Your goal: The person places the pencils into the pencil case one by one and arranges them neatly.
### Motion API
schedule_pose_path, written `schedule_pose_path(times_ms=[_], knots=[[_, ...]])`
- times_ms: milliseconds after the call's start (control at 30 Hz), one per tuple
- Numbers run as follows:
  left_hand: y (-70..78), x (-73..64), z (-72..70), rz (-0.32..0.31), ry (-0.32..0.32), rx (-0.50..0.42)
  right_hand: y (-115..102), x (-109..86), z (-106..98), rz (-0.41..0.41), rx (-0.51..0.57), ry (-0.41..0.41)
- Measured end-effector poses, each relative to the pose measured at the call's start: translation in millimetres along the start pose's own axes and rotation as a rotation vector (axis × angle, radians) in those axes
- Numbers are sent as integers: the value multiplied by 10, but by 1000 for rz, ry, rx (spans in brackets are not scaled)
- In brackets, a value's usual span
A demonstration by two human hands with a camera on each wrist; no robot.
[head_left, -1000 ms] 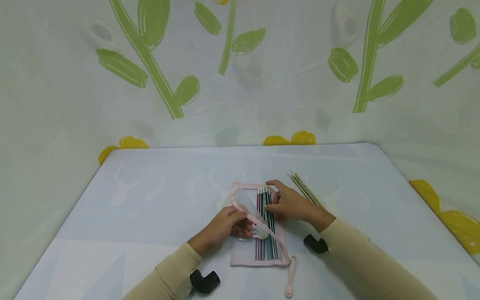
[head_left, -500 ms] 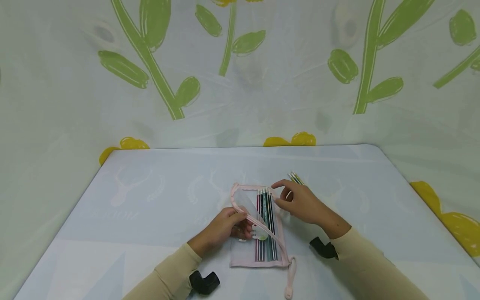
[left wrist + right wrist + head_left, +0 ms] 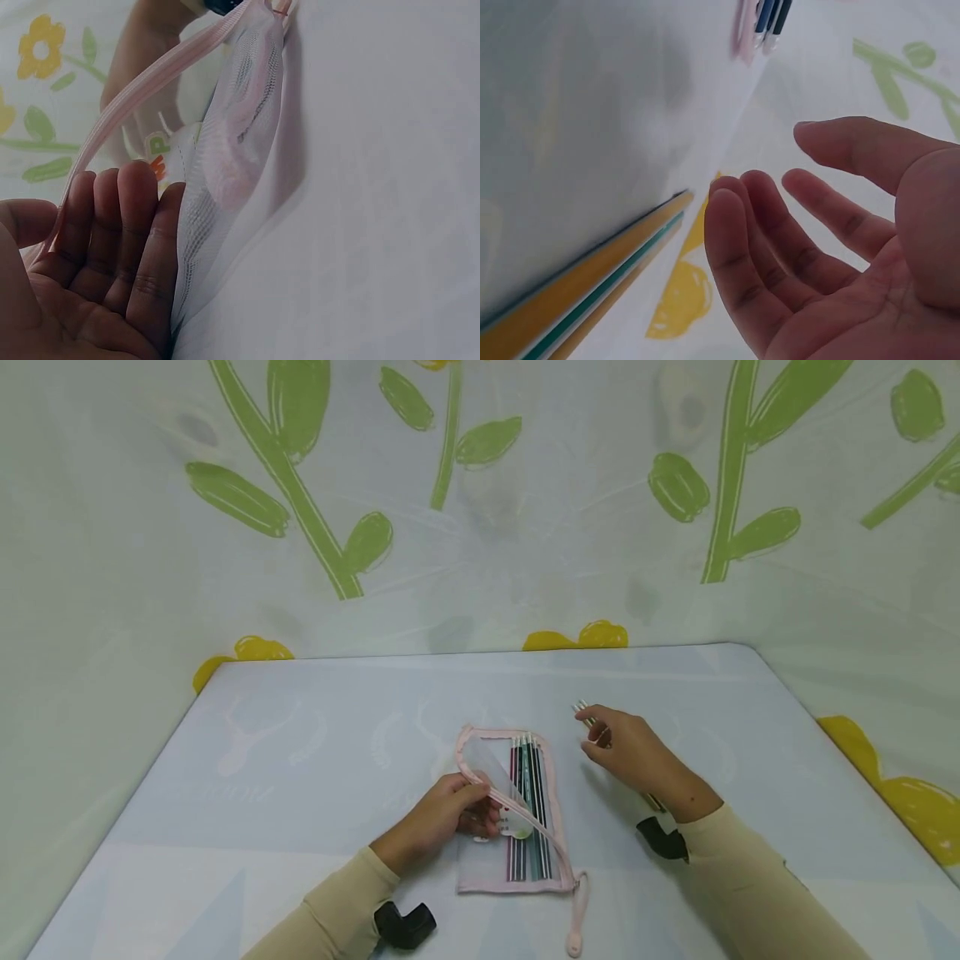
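A mesh pencil case [image 3: 487, 864] with pink edging lies on the table, its zipped flap lifted. Several dark and teal pencils [image 3: 536, 860] lie inside along its right half. My left hand [image 3: 453, 810] pinches the pink zipper edge [image 3: 150, 79] between thumb and fingers, the other fingers against the mesh. To the right of the case, my right hand [image 3: 630, 752] hovers over several loose pencils [image 3: 592, 289], yellow and green ones among them. Its fingers are loosely bent, thumb apart, with nothing between them in the right wrist view. In the head view this hand hides most of the loose pencils.
A pink zipper pull strap [image 3: 577, 918] hangs off the case's lower right corner. The table [image 3: 300, 735] has a pale printed cover, and a curtain with green leaves [image 3: 236, 497] stands behind it. Black wrist bands [image 3: 405, 927] sit at both sleeves.
My right hand has left the pencils in the case and moved right, over the loose pencils. The left hand keeps its hold on the zipper edge.
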State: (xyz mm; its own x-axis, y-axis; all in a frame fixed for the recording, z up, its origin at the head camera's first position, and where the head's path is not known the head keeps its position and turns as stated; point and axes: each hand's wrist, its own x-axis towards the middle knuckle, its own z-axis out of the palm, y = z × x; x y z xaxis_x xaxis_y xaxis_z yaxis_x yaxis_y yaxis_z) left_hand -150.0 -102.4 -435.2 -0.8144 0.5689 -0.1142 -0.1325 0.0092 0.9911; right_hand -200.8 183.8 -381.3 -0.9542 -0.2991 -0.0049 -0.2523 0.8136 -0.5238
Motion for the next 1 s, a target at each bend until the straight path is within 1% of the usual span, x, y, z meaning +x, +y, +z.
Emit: schedule_pose_path(times_ms=[100, 333, 467, 600, 700, 867, 1000], knots=[[5, 1, -2, 0, 2, 0, 34, 10, -11, 26, -6, -9], [16, 13, -9, -5, 6, -5, 113, 44, -51, 31, -25, -7], [15, 10, -7, -16, 10, -8, 124, 47, -42, 59, -33, -26], [29, 3, 1, -3, 2, -9, 134, 50, -41, 83, -42, -38], [33, 4, 1, 0, 1, -5, 140, 61, -34, 86, -49, -39], [22, 1, 1, -15, 5, -4, 142, 70, -17, 92, -46, -69], [21, 2, -2, -18, 10, -13, 149, 72, -10, 78, -47, -72]])
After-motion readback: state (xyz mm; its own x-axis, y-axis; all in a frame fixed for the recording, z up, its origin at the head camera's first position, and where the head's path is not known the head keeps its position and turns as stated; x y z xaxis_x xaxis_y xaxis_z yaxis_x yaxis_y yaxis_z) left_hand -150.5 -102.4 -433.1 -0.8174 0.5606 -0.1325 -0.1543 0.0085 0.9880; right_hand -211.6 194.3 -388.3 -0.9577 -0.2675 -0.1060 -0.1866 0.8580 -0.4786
